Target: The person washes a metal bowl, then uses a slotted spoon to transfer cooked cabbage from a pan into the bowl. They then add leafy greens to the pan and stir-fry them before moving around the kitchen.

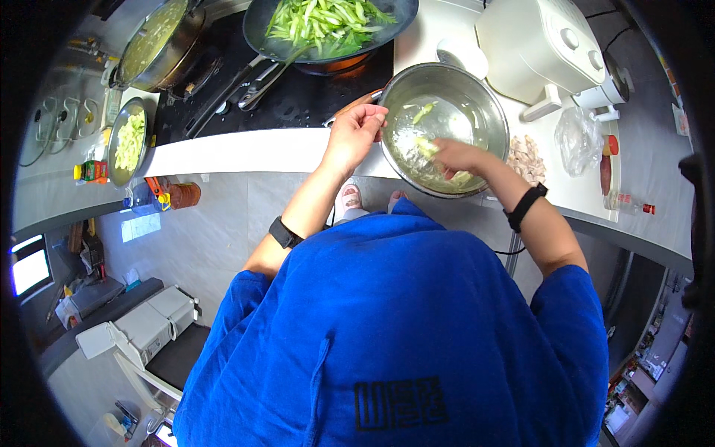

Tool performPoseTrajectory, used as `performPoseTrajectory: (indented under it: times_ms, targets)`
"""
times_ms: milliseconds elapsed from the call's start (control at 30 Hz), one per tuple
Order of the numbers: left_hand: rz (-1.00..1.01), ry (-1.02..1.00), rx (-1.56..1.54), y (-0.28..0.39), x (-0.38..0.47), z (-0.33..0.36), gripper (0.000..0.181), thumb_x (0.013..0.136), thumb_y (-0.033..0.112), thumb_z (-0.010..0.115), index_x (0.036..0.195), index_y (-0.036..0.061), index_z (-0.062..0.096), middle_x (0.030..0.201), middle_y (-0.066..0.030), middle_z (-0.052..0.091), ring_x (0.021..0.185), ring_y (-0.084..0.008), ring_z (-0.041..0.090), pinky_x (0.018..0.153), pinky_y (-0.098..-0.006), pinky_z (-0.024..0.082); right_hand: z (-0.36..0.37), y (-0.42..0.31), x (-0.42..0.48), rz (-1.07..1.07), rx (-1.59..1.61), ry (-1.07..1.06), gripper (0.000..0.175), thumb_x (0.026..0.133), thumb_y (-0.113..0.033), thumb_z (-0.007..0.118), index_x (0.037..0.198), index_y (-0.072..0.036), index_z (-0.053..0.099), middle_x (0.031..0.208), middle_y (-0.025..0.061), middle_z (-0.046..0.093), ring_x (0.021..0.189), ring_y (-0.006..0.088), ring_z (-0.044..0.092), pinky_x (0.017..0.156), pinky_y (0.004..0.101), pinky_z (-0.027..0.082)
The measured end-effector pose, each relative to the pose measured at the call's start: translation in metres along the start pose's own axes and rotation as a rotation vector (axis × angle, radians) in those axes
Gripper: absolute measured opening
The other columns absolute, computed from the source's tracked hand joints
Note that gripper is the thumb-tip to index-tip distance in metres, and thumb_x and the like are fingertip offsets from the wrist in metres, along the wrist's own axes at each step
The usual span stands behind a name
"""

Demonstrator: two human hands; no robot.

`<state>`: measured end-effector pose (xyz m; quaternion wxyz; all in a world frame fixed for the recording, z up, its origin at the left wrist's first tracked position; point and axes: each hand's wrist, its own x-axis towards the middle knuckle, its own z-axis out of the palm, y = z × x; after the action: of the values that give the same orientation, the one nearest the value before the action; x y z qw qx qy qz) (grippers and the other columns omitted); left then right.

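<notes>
A steel basin [501,120] of water stands at the counter's front edge, with a few pale green vegetable pieces [425,112] in it. Inside it my right hand [459,158] reaches down to the water, slightly blurred; its fingers are beside a light green piece, and I cannot tell if they hold it. At the basin's left rim is my left hand [357,133], thumb and fingers drawn together; whether they pinch the rim is unclear. Beyond, a wok [258,42] on the cooktop holds a heap of sliced green vegetables [321,25], with a utensil handle [267,86] leaning out.
The black cooktop [301,103] also carries a pot of broth [153,42] at far left. A plate of chopped pale green vegetable [129,142] lies below it. Right of the basin are pale chopped pieces [527,159], a plastic bag [578,139] and a white air fryer [530,53].
</notes>
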<state>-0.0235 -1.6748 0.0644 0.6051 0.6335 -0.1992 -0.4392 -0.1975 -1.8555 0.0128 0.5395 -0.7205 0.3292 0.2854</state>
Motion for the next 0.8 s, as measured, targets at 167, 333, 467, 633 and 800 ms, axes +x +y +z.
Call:
performPoseTrajectory:
  times_ms: [167, 333, 467, 633, 800]
  targets:
    - [-0.005, 0.019, -0.053, -0.004, -0.005, 0.002, 0.015, 0.092, 0.008, 0.055, 0.102, -0.002, 0.062, 0.081, -0.0023, 0.062, 0.065, -0.0073, 0.054, 0.061, -0.0211, 0.046, -0.038, 0.003, 0.008, 0.133, 0.169, 0.314, 0.045, 0.085, -0.024, 0.058, 0.122, -0.001, 0.048, 0.095, 0.0125, 0.06, 0.075, 0.0235, 0.06, 0.059, 0.0391, 0.054]
    - [-0.016, -0.051, -0.012, -0.006, -0.006, 0.003, 0.018, 0.094, 0.012, 0.055, 0.106, 0.0003, 0.062, 0.085, -0.0013, 0.063, 0.069, -0.0077, 0.056, 0.067, -0.0226, 0.049, -0.04, -0.01, 0.032, 0.17, 0.644, 0.326, 0.059, 0.086, -0.041, 0.061, 0.134, -0.015, 0.038, 0.132, 0.0132, 0.045, 0.116, 0.0363, 0.046, 0.088, 0.0556, 0.045]
    - [-0.018, -0.043, -0.007, -0.006, -0.008, 0.003, 0.018, 0.094, 0.012, 0.055, 0.106, 0.0006, 0.062, 0.085, -0.0011, 0.063, 0.069, -0.0074, 0.055, 0.067, -0.0225, 0.048, -0.036, -0.026, 0.065, 0.068, 0.919, 0.304, 0.052, 0.085, -0.047, 0.064, 0.122, -0.016, 0.046, 0.106, 0.0116, 0.051, 0.085, 0.0255, 0.056, 0.075, 0.0489, 0.052]
    - [-0.007, -0.028, -0.048, -0.007, -0.013, 0.003, 0.016, 0.093, 0.008, 0.055, 0.103, -0.0014, 0.062, 0.08, -0.0022, 0.062, 0.065, -0.0078, 0.054, 0.061, -0.0219, 0.046, -0.034, -0.02, 0.104, -0.01, 1.402, 0.247, 0.032, 0.093, -0.039, 0.055, 0.095, -0.007, 0.055, 0.088, 0.0127, 0.058, 0.078, 0.0273, 0.059, 0.073, 0.0465, 0.053]
    - [-0.031, -0.038, -0.013, -0.006, -0.017, -0.004, 0.018, 0.094, 0.012, 0.055, 0.106, 0.0007, 0.062, 0.086, -0.0015, 0.063, 0.068, -0.0077, 0.055, 0.067, -0.0225, 0.049, -0.039, -0.026, 0.097, -0.219, 1.534, 0.055, 0.031, 0.095, -0.037, 0.049, 0.101, -0.008, 0.057, 0.086, 0.0096, 0.061, 0.073, 0.0209, 0.06, 0.064, 0.0327, 0.052]
